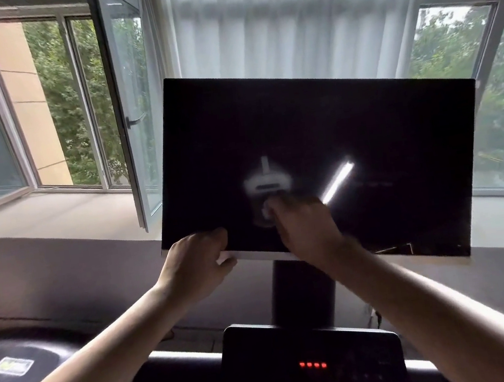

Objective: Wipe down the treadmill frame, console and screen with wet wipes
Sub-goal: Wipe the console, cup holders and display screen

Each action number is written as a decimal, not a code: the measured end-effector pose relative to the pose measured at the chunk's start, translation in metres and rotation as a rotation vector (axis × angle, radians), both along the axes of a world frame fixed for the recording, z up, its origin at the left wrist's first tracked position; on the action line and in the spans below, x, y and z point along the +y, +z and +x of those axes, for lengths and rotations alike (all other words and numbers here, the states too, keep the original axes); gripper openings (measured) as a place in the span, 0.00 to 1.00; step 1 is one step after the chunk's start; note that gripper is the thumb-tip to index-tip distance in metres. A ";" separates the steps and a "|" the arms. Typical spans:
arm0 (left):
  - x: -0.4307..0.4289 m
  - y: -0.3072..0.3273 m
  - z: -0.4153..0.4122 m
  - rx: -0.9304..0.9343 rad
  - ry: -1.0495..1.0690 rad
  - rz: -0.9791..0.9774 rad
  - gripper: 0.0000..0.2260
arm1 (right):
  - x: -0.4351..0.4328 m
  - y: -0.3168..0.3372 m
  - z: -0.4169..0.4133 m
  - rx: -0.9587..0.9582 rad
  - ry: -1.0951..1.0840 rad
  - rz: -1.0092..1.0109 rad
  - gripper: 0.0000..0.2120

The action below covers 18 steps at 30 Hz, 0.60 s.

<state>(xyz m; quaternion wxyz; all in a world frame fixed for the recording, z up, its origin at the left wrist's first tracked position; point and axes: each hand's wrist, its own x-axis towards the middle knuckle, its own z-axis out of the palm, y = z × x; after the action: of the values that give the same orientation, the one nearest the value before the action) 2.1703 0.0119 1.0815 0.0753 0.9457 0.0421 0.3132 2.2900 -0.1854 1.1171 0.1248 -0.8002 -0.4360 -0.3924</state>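
The treadmill's big black screen (pixel 348 134) stands tilted on a dark post (pixel 302 289), with a thin silver lower edge. My left hand (pixel 196 261) grips that lower edge near the left corner, thumb on the front glass. My right hand (pixel 304 225) lies on the glass low in the middle and is blurred by motion. A small pale patch (pixel 266 212) shows at its fingertips; I cannot tell whether it is a wet wipe or a reflection. Below, the dark console (pixel 313 364) shows a row of red lights.
Behind the screen are a white curtain (pixel 287 21) and windows; one sash (pixel 133 110) swings open inward at the left, close to the screen's left edge. A grey ledge (pixel 62 255) runs across. A black round object with a sticker (pixel 14 362) sits at lower left.
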 end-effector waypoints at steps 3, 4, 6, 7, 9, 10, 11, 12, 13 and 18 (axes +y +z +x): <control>0.000 -0.002 -0.001 -0.027 -0.017 -0.015 0.12 | -0.022 -0.034 -0.015 -0.073 0.092 -0.265 0.06; 0.000 -0.002 -0.002 -0.027 -0.019 -0.024 0.12 | -0.031 -0.031 -0.012 -0.116 0.099 -0.306 0.04; -0.001 -0.002 -0.002 -0.013 -0.015 -0.029 0.12 | -0.041 -0.011 0.001 -0.143 0.067 -0.245 0.03; -0.001 -0.002 -0.001 -0.010 -0.013 -0.021 0.13 | -0.042 0.003 0.008 -0.131 0.009 -0.154 0.03; -0.002 -0.002 -0.001 -0.024 -0.014 -0.007 0.14 | -0.035 0.025 0.016 -0.093 -0.110 0.047 0.03; -0.003 -0.001 -0.001 -0.028 -0.013 -0.005 0.15 | -0.027 0.027 0.015 -0.066 -0.127 0.106 0.03; -0.005 -0.001 -0.002 -0.028 -0.007 -0.005 0.16 | -0.019 0.022 0.012 -0.035 -0.101 0.126 0.05; -0.007 0.000 -0.002 -0.025 0.001 -0.005 0.17 | -0.012 0.013 0.006 0.000 -0.043 0.108 0.07; -0.009 0.001 -0.003 -0.022 0.010 -0.005 0.18 | -0.007 0.000 -0.001 0.029 0.023 0.049 0.09; -0.015 0.004 -0.003 -0.001 0.044 -0.011 0.18 | -0.043 -0.035 -0.009 -0.104 0.103 -0.292 0.04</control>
<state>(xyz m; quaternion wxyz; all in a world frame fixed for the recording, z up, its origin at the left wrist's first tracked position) 2.1668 -0.0030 1.0857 0.0735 0.9440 0.0645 0.3150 2.2812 -0.2280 1.0824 0.0044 -0.7651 -0.5349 -0.3585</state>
